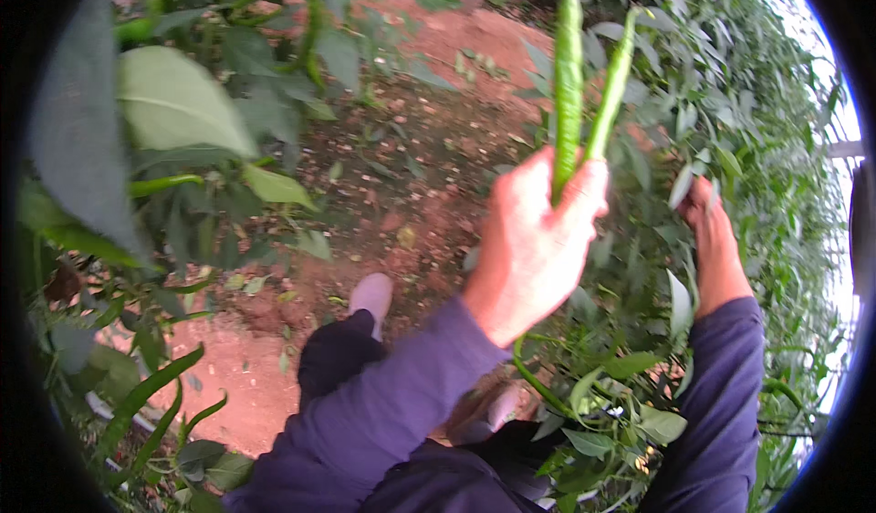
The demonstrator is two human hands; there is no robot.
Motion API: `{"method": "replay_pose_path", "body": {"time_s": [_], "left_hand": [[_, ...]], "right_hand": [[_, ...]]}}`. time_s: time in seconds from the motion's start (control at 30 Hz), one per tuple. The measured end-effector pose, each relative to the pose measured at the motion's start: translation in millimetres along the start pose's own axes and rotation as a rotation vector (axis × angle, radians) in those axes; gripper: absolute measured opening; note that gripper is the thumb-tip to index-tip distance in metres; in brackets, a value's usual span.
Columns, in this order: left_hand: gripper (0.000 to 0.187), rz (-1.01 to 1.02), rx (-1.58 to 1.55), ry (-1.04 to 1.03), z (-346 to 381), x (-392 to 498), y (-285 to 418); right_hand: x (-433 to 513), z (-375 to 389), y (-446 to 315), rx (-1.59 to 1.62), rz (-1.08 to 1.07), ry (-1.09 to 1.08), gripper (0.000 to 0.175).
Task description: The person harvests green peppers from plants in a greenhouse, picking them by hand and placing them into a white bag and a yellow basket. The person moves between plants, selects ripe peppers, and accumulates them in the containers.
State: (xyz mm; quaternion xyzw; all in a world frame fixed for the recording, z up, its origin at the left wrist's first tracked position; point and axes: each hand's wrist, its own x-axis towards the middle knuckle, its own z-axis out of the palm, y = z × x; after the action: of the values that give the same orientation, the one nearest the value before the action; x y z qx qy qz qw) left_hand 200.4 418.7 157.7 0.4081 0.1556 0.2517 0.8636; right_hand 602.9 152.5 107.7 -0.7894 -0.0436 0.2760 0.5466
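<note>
My left hand [537, 239] is closed around two long green chili peppers, which stick up past the thumb and fingers. One is a thicker, wrinkled pepper [568, 68] with a hooked stem; beside it a slimmer pepper [614, 85] leans to the right. My right hand [705, 212] reaches into the foliage of the pepper plants [753, 143] on the right. Leaves cover its fingertips, so what they touch is hidden. Below the hands, a green pepper [540, 379] hangs on a plant near my left wrist.
On the left stand more pepper plants, with a large pale leaf [181, 106] close to the camera and hanging peppers [154, 393] at the lower left. Reddish soil [410, 150] with fallen leaves runs between the rows. My light-coloured shoe [371, 297] stands on it.
</note>
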Motion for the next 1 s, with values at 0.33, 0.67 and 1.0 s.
{"method": "replay_pose_path", "body": {"time_s": [0.33,0.67,1.0], "left_hand": [[0.027,-0.047,0.081,-0.032,-4,6,2],[0.028,-0.093,0.031,-0.057,-5,5,6],[0.028,-0.108,0.017,-0.052,-5,4,11]], "right_hand": [[28,-45,24,-0.554,0.036,0.495,0.039],[92,-79,60,-1.536,-0.327,0.459,0.041],[-7,26,-3,-0.38,0.106,0.35,0.031]]}}
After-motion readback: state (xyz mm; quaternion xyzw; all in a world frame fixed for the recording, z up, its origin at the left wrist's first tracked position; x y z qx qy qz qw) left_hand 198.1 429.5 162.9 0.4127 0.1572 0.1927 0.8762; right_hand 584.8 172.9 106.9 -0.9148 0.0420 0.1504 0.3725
